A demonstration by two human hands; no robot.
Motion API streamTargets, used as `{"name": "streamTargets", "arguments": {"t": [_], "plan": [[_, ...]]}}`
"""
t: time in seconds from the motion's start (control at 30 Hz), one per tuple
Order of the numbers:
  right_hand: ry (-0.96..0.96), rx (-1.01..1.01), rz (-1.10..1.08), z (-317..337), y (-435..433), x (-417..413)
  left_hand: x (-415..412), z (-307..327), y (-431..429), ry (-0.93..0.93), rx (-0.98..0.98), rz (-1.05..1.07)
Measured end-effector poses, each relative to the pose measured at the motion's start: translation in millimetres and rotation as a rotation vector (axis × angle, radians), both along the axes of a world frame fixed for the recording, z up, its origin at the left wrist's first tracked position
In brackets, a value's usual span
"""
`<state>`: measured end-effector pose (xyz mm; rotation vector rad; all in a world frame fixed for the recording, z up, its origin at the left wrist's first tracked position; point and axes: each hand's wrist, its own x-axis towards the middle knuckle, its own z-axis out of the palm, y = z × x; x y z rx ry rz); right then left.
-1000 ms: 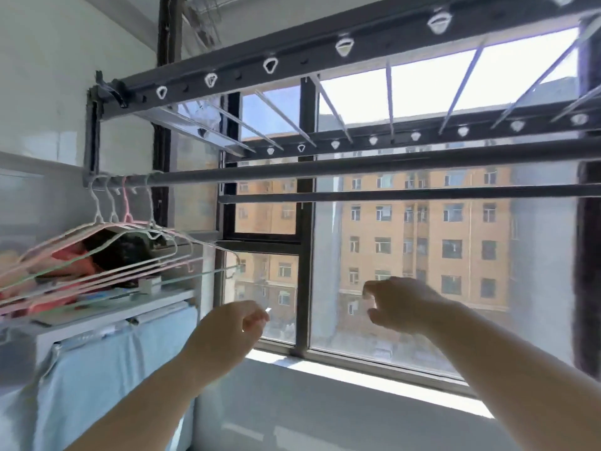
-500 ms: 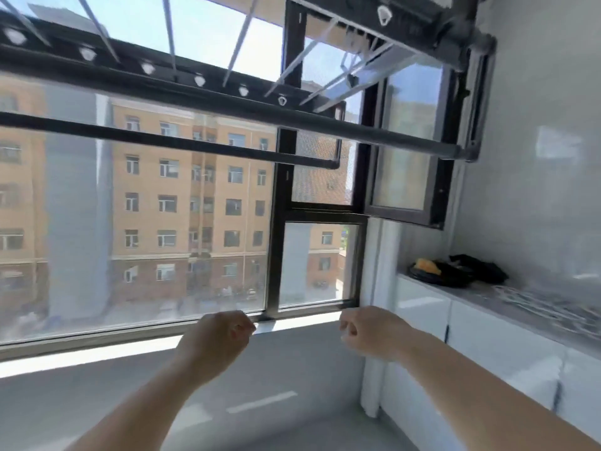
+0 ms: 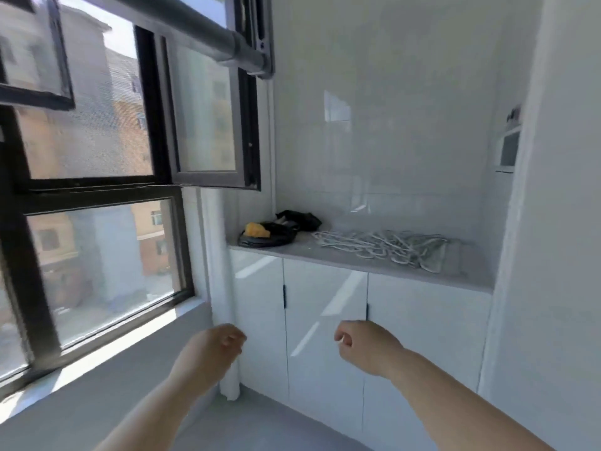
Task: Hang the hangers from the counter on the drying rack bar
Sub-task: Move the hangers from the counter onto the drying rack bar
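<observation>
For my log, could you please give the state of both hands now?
Left hand: open, loosely curled, empty.
Right hand: open, loosely curled, empty.

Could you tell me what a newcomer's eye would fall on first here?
A pile of white hangers lies on the counter at right, with a black bag and something orange at its window end. In the foreground the left hand and right hand hang empty, loosely curled, and the dark drying rack bar crosses the top left.

Drying rack bar (image 3: pixel 208 33): cut off by top edge, left run unseen. Hangers (image 3: pixel 374 245) on tabletop (image 3: pixel 292 252), far right: tangled, blurred, count undeterminable. Yellow item (image 3: pixel 257 230) on black bag (image 3: pixel 276 239): too blurred to identify.
</observation>
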<state>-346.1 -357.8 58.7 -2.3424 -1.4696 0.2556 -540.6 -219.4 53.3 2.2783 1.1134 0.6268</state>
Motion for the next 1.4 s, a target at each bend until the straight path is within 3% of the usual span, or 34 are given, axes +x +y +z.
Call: {"name": "streamTargets", "arguments": {"t": [0.23, 0.5, 0.73, 0.87, 1.03, 1.2, 1.4], "plan": [[0.08, 0.071, -0.26, -28.3, 3.7, 85.3, 132.7, -46.7, 38.4, 0.021, -0.118, -0.125], [0.07, 0.144, -0.4, -56.9, 24.3, 222.2, 279.3, -55.9, 74.0, -0.019, -0.061, -0.174], [-0.025, 0.14, -0.411, -74.9, 78.4, 386.9, 420.2, -72.0, 116.4, -0.041, -0.081, -0.167], [-0.188, 0.161, -0.46, -79.2, 113.2, 461.6, 476.4, -78.8, 134.3, -0.084, -0.08, -0.149], [-0.318, 0.181, -0.444, -98.9, 146.8, 517.9, 520.8, -90.9, 162.6, -0.071, -0.118, -0.086], [-0.242, 0.069, -0.546, -119.2, 155.3, 546.9, 580.7, -75.7, 183.2, -0.045, -0.028, -0.079], [-0.245, 0.113, -0.587, -120.0, 159.5, 549.6, 672.8, -58.1, 184.7, 0.033, 0.002, -0.191]]}}
